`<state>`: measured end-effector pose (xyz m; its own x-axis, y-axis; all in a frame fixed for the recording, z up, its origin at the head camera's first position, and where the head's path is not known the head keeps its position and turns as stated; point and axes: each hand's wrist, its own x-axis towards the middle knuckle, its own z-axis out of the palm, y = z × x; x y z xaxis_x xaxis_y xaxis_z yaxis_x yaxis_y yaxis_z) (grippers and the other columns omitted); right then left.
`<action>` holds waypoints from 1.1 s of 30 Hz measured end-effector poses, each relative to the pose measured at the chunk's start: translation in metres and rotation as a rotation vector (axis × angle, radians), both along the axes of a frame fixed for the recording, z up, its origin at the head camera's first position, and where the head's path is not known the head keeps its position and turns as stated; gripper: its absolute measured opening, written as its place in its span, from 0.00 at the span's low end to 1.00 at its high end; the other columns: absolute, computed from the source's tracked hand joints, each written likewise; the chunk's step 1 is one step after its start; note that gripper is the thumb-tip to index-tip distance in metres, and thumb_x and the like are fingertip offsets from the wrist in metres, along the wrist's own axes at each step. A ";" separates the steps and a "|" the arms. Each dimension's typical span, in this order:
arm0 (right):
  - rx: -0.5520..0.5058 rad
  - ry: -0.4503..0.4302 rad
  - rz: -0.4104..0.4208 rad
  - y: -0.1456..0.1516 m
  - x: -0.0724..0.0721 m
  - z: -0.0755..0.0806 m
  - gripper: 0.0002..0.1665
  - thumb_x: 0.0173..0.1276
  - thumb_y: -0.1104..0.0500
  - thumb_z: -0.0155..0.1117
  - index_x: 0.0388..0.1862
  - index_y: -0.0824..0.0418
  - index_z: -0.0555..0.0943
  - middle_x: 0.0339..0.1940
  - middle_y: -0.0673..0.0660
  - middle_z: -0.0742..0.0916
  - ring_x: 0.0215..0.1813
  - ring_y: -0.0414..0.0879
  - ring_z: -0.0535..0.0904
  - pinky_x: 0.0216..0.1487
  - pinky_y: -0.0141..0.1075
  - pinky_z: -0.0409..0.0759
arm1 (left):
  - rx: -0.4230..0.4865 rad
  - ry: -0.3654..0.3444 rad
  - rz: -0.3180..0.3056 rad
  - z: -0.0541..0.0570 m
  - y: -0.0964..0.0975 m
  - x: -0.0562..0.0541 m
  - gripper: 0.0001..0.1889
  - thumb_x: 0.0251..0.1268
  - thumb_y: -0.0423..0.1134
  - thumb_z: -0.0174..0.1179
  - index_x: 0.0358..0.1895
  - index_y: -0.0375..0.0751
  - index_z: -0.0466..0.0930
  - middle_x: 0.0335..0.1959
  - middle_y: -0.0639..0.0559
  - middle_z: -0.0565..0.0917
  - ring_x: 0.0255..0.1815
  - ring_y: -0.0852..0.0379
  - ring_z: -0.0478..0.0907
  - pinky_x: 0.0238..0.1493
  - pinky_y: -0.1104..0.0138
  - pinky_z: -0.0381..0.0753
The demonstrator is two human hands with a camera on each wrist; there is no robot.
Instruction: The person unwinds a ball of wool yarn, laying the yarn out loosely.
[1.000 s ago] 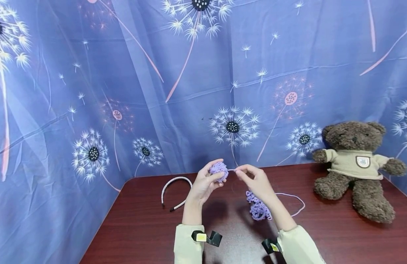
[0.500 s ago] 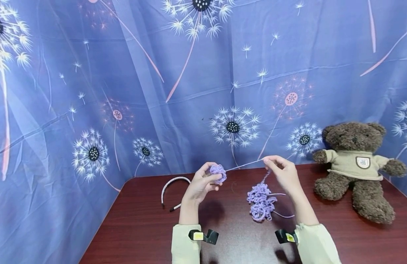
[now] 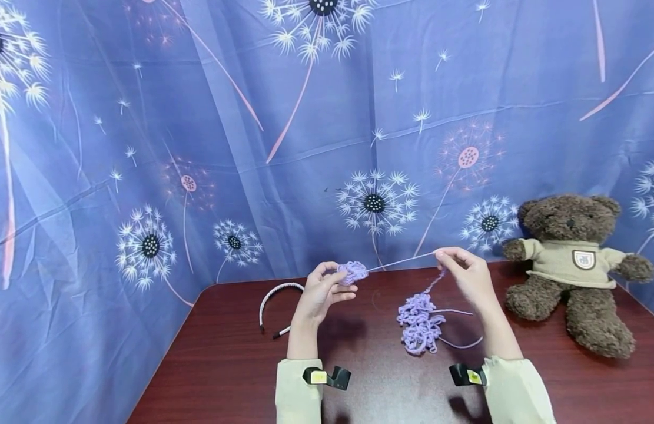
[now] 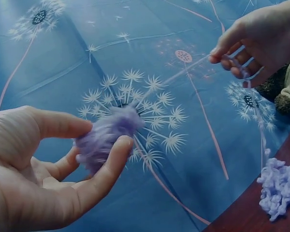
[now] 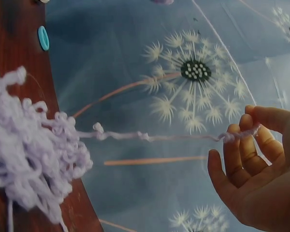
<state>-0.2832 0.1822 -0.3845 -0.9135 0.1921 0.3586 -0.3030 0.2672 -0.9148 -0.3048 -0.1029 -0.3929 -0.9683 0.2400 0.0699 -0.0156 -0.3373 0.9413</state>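
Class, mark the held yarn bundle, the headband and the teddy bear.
Held yarn bundle (image 4: 105,135): left wrist view, its middle.
Headband (image 3: 276,289): head view, upper curve.
Teddy bear (image 3: 562,262): head view, its sweater.

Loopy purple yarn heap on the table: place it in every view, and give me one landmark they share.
Head: yarn heap right of centre, in the lower half.
Left wrist: yarn heap at lower right, cut off by the right edge.
Right wrist: yarn heap large at left, cut off by the left edge.
Shared landmark: the right hand, visible in all three.
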 end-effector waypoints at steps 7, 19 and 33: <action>-0.060 0.015 -0.038 0.017 -0.001 -0.003 0.05 0.71 0.55 0.61 0.38 0.49 0.85 0.23 0.30 0.82 0.32 0.27 0.77 0.40 0.17 0.72 | 0.068 -0.004 0.080 0.001 -0.006 -0.001 0.13 0.63 0.22 0.49 0.49 0.36 0.65 0.33 0.49 0.78 0.28 0.56 0.83 0.34 0.65 0.86; -0.453 0.046 -0.065 0.044 -0.004 -0.011 0.15 0.68 0.64 0.62 0.28 0.44 0.86 0.22 0.37 0.86 0.27 0.29 0.79 0.34 0.17 0.77 | -0.061 -0.008 0.151 -0.002 -0.014 -0.003 0.11 0.58 0.22 0.54 0.42 0.38 0.74 0.30 0.55 0.76 0.28 0.61 0.77 0.32 0.69 0.83; -0.613 0.060 -0.124 0.055 0.003 -0.006 0.12 0.67 0.66 0.64 0.29 0.50 0.87 0.24 0.40 0.87 0.25 0.32 0.79 0.32 0.20 0.80 | -0.340 0.149 0.108 -0.009 -0.008 -0.006 0.22 0.49 0.19 0.49 0.53 0.24 0.70 0.35 0.53 0.75 0.26 0.63 0.69 0.30 0.74 0.71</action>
